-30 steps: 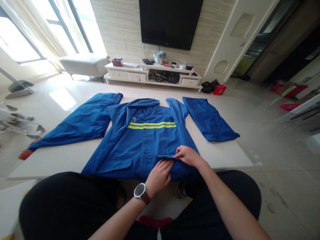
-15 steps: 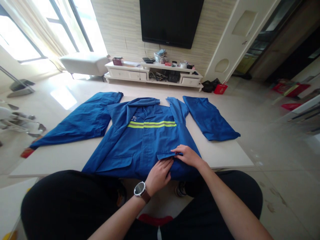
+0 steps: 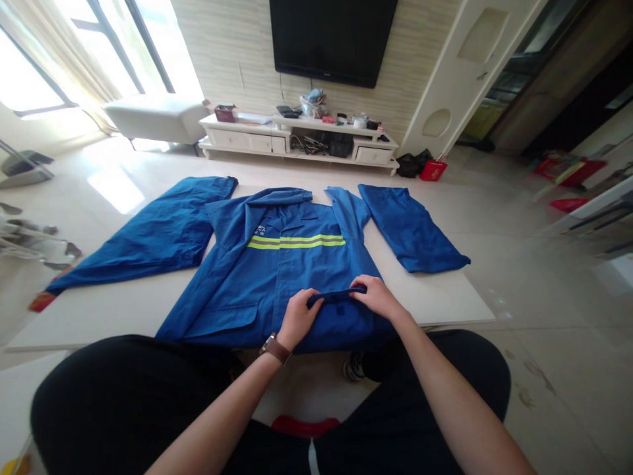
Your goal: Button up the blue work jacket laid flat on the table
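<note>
All around, a pale tiled floor. On it, reaching past the clothes at both sides, a white tabletop. Farther off, low along the wall, a white cabinet topped with small items, and above it a dark television. Close by, two bent legs in black trousers, well apart, knees near the near edge of the tabletop.

At the centre of the tabletop, a blue jacket, front up, collar at the far end, lower part at the near edge, sleeves folded over near the collar. Just beside it, a folded blue garment at the left and a smaller blue bundle at the right.

Across the chest, a yellow and grey stripe. Low on the jacket, both hands near each other: left hand with its grip pinched on the left end of a raised pocket flap, right hand with its grip pinched on the right end. To the left, lying flat, a second flap.

On the left wrist, a brown-strapped watch. Smallest, just below the raised flap, a dark square patch.
</note>
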### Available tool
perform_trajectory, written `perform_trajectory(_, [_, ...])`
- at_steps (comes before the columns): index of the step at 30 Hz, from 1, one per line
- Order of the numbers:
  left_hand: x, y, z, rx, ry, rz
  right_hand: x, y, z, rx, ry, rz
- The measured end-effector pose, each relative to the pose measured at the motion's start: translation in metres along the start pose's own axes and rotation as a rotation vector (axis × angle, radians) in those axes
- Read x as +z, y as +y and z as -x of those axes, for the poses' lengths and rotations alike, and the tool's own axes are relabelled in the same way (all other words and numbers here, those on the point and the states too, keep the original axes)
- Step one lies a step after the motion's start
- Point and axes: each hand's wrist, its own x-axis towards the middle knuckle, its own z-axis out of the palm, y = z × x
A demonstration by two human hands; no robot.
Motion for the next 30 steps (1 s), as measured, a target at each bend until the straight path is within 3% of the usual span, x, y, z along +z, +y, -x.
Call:
perform_trajectory(4, [0.0,-0.003,0.004,-0.027,0.015,0.01,0.003,0.002,0.002,0.034,0.042,-0.028])
perform_trajectory(10, [-0.002,0.0,0.006,0.05,-0.036,-0.02,0.015,0.004,0.002,0.267,-0.016,-0.457])
perform_trajectory(13, [-0.001,-0.003,0.005,0.07,-0.067,-0.007,0.017,0.003,0.002,0.181,-0.033,-0.505])
perform_trajectory(17, [-0.001,-0.005,0.005,0.107,-0.09,0.0,0.012,0.0,0.004,0.014,-0.094,-0.386])
perform_trajectory(30, [-0.009,0.004,0.012,0.302,-0.278,-0.234,0.006,0.002,0.006,-0.15,-0.227,-0.114])
